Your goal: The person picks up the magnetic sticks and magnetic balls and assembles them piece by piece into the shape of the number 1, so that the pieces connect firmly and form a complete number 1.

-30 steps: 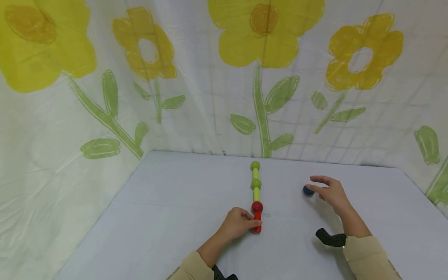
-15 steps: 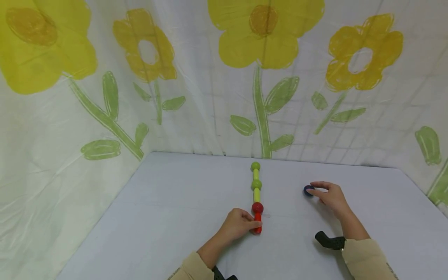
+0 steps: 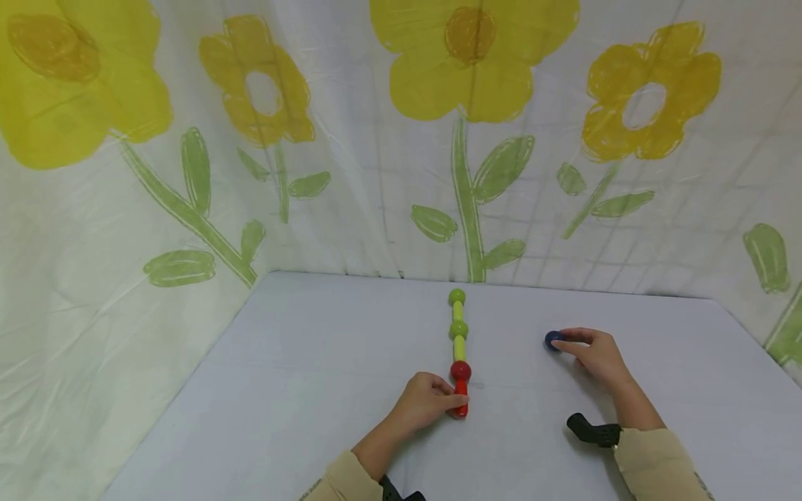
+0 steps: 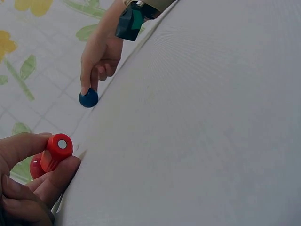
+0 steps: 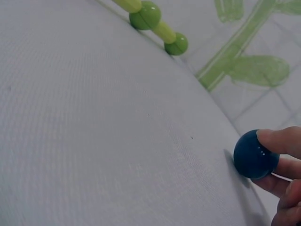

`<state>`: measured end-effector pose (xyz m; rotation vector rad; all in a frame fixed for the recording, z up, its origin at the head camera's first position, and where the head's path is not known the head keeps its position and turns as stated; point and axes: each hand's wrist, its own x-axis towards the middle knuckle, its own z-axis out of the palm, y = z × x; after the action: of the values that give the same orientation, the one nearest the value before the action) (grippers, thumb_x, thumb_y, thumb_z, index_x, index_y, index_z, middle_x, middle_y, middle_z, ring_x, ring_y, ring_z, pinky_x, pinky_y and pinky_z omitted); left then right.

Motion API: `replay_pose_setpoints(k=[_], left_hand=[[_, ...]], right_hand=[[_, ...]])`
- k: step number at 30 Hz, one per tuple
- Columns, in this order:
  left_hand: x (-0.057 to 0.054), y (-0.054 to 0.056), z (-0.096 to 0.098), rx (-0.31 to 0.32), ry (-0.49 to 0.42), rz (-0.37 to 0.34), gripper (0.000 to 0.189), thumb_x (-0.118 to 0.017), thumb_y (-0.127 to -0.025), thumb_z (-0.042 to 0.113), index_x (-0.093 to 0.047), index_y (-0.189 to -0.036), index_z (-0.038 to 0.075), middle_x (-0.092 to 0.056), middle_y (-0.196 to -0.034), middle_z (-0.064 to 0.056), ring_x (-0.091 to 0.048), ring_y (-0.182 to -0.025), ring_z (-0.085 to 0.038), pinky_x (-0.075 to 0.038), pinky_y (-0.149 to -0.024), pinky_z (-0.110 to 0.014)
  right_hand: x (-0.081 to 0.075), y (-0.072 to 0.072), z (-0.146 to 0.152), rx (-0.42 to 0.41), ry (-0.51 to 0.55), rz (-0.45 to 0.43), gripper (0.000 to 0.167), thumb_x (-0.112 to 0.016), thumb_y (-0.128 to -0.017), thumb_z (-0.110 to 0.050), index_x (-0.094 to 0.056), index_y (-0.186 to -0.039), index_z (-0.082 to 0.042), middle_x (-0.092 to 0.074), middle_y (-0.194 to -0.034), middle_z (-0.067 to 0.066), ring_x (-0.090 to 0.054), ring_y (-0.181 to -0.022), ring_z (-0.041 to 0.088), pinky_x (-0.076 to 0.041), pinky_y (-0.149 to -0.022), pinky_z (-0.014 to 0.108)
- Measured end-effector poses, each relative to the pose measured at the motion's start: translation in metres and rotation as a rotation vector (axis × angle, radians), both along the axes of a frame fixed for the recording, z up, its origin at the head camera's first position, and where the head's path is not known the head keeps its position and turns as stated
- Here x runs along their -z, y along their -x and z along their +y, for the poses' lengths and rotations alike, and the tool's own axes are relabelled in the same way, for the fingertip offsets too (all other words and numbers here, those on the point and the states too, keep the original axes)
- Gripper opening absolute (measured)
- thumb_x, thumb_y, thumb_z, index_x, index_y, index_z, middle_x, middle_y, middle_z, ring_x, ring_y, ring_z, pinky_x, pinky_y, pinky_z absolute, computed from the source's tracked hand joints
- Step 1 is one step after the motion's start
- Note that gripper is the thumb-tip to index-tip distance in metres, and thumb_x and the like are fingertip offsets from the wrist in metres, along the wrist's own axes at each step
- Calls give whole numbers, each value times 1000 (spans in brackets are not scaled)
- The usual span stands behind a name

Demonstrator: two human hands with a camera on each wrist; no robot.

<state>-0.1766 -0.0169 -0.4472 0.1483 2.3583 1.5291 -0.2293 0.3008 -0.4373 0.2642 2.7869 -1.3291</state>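
My left hand (image 3: pixel 425 401) pinches a red rod (image 3: pixel 461 398) between thumb and fingers. The rod's near end shows a round silvery spot in the left wrist view. A red ball (image 3: pixel 460 370) joins the rod's far end. Beyond it, in one straight line, run a yellow-green rod (image 3: pixel 459 348), a green ball (image 3: pixel 459 329), a second such rod (image 3: pixel 457 310) and a last green ball (image 3: pixel 457 297). Off to the right, my right hand (image 3: pixel 598 356) pinches a dark blue ball (image 5: pixel 255 154) by its sides. A shadow lies beside the ball on the table; whether they touch I cannot tell.
A white-covered table (image 3: pixel 301 362) spreads under both hands. Behind its far edge hangs a white curtain (image 3: pixel 351 209) with painted yellow flowers. A black device (image 3: pixel 592 430) juts from the right wrist, and another (image 3: pixel 397 492) from the left.
The right thumb and fingers have closed around the blue ball, which has shifted very slightly to the right. The left hand and the row of rods and balls stay put.
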Motion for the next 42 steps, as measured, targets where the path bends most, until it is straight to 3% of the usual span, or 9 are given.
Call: replay_pose_setpoints(k=[15, 24, 32, 36, 42], left_hand=[[1, -1, -1, -9, -9, -10, 22, -75, -78, 25, -66, -81, 4, -67, -66, -2, -57, -59, -9, -41, -55, -21], [0, -1, -1, 1, -1, -3, 22, -75, -78, 25, -66, -82, 4, -67, -65, -2, -57, -58, -8, -42, -55, -21], [-1, -1, -1, -2, -19, 4, 21, -74, -79, 22, -66, -81, 3, -68, -66, -4, -57, -59, -8, -41, -54, -21], [-1, -1, -1, -2, -23, 1, 21, -74, -79, 22, -66, -81, 3, -68, -67, -5, -57, -60, -9, -41, -54, -20], [-1, -1, -1, -1, -25, -5, 20, -74, -79, 22, -66, -81, 3, -68, -66, -4, -57, -59, -9, -40, -54, -21]], right_hand=[[1, 1, 0, 17, -11, -25, 63, -66, -83, -44, -55, -125, 1, -54, -126, 23, -49, -61, 8, -41, -57, 24], [-4, -3, -1, -7, -41, -9, 60, -65, -84, -42, -56, -122, 4, -53, -127, 27, -54, -74, 10, -46, -62, 24], [-11, -10, -9, -30, -43, -5, 64, -65, -83, -45, -56, -122, 5, -52, -127, 28, -56, -95, 26, -47, -64, 25], [-14, -13, -14, -36, -24, -19, 65, -67, -81, -47, -57, -122, 3, -57, -122, 23, -53, -78, 17, -46, -61, 25], [-19, -22, -23, -69, 36, -47, 64, -68, -81, -45, -57, -121, 3, -65, -98, 6, -44, -59, 10, -40, -55, 26]])
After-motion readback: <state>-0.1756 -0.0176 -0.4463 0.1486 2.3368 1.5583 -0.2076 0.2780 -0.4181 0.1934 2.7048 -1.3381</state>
